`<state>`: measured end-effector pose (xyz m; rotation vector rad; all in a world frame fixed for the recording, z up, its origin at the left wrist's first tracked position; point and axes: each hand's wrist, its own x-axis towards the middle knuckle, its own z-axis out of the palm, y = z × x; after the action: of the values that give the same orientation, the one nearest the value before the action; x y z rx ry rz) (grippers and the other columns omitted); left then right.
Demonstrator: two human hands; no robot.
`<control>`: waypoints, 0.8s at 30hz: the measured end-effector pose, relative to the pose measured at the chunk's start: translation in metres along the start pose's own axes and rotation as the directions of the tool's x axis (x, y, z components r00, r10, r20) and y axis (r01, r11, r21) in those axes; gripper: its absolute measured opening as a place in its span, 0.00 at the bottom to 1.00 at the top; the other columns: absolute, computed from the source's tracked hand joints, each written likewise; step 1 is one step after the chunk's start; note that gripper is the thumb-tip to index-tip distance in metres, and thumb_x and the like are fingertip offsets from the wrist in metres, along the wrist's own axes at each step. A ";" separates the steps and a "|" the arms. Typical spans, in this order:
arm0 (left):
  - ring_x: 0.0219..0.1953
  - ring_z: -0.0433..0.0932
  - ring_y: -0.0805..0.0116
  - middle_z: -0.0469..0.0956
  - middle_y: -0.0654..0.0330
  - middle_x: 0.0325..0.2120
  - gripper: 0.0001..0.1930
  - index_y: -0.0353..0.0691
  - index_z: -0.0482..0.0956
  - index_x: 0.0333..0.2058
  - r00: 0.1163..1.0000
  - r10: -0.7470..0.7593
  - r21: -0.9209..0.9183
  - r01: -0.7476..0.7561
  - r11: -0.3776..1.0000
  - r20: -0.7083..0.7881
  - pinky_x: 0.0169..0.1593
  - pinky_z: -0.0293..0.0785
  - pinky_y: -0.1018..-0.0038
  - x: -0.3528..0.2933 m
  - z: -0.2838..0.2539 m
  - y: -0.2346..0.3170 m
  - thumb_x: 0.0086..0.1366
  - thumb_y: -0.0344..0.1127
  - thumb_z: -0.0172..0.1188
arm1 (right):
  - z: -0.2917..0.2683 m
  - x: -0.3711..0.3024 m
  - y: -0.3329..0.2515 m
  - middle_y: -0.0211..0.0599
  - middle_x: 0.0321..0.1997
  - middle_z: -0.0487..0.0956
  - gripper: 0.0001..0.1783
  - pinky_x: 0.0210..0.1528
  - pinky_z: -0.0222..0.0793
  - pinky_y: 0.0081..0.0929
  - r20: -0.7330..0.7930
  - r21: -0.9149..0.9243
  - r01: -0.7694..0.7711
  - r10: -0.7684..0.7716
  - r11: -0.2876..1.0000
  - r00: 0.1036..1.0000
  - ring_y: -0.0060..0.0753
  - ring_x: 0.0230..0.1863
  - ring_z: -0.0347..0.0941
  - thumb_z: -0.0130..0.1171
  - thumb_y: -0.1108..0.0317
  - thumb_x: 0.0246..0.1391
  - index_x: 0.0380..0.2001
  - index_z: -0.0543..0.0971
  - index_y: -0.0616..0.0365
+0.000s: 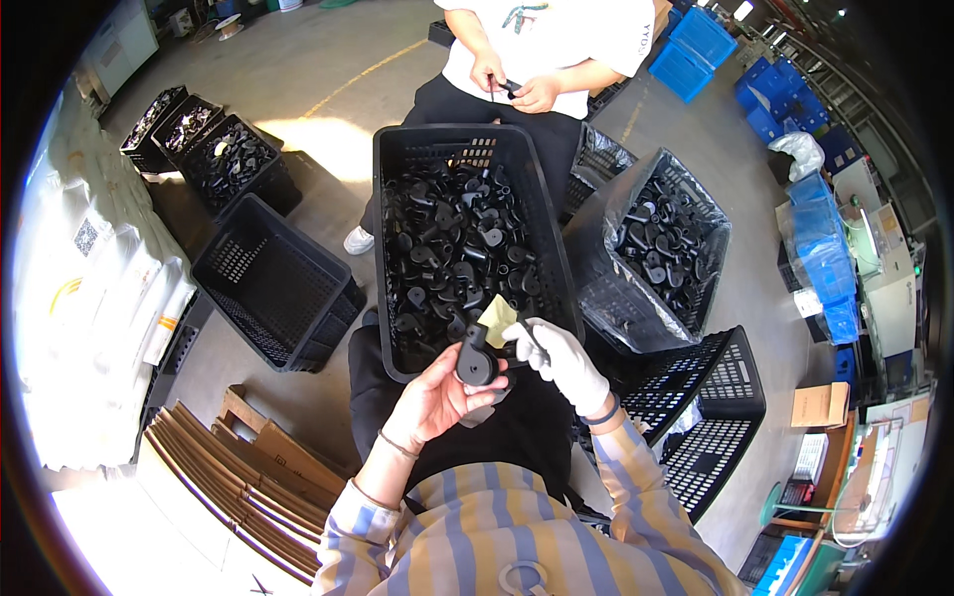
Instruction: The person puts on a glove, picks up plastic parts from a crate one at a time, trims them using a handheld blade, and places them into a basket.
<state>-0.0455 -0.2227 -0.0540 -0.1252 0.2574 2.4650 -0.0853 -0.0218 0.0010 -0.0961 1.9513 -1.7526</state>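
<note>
My bare left hand (429,397) is closed around a black plastic part (478,368), which has a round disc end and a short stem pointing away from me. To its right, my right hand (564,364) wears a white glove and is closed on a thin dark tool (535,343) whose kind I cannot make out. A pale yellow scrap (499,320) shows between the part and the gloved fingers; whether it is held or lies behind them I cannot tell. Both hands are over the near end of a black crate (384,308) of similar black parts (462,233).
Across the crate, a person (537,60) in a white shirt handles a small black piece. A plastic-lined crate (636,288) of parts stands at the right, a tilted black crate (715,427) nearer me. Left are stacked black crates (278,288) and folded cardboard (234,487).
</note>
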 end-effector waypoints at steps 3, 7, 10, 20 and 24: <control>0.48 0.71 0.48 0.65 0.40 0.49 0.21 0.38 0.59 0.54 0.996 0.089 0.029 -0.090 0.996 0.017 0.49 0.73 0.64 -0.002 -0.002 0.005 0.67 0.44 0.38 | -0.007 -0.004 0.001 0.23 0.21 0.65 0.12 0.26 0.60 0.15 -0.003 -0.068 -0.049 0.049 0.996 0.999 0.14 0.24 0.62 0.43 0.65 0.58 0.37 0.71 0.61; 0.47 0.72 0.53 0.69 0.46 0.46 0.23 0.36 0.59 0.54 0.986 0.170 0.199 -0.167 0.966 0.004 0.51 0.70 0.65 -0.004 0.000 0.012 0.64 0.42 0.47 | -0.005 -0.018 -0.007 0.27 0.23 0.69 0.08 0.23 0.63 0.18 -0.058 -0.194 0.004 -0.015 0.981 0.998 0.17 0.23 0.65 0.45 0.69 0.56 0.37 0.71 0.60; 0.46 0.73 0.54 0.67 0.41 0.48 0.23 0.32 0.60 0.53 0.986 0.163 0.220 -0.151 0.964 -0.035 0.51 0.69 0.68 -0.004 0.002 0.013 0.64 0.42 0.46 | 0.000 -0.026 -0.019 0.31 0.26 0.74 0.08 0.23 0.67 0.25 -0.055 -0.521 0.160 -0.220 0.838 0.974 0.27 0.20 0.70 0.48 0.70 0.53 0.37 0.71 0.57; 0.45 0.73 0.60 0.72 0.52 0.43 0.23 0.31 0.63 0.52 0.971 0.231 0.293 -0.202 0.934 -0.067 0.53 0.67 0.68 -0.006 0.007 0.009 0.61 0.37 0.53 | 0.018 -0.031 -0.049 0.23 0.17 0.64 0.17 0.15 0.64 0.19 0.333 -0.942 0.308 -0.469 -0.132 0.818 0.19 0.16 0.67 0.56 0.64 0.43 0.40 0.73 0.49; 0.45 0.73 0.65 0.72 0.56 0.44 0.21 0.33 0.65 0.51 0.960 0.267 0.345 -0.223 0.912 -0.087 0.52 0.68 0.67 -0.008 0.009 0.009 0.60 0.35 0.54 | 0.020 -0.028 -0.049 0.24 0.17 0.63 0.19 0.15 0.64 0.19 0.388 -0.922 0.325 -0.462 -0.212 0.798 0.19 0.16 0.66 0.54 0.63 0.42 0.42 0.72 0.50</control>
<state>-0.0453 -0.2324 -0.0428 -0.1175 0.7860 2.6216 -0.0667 -0.0370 0.0561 -1.3431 3.0644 0.0873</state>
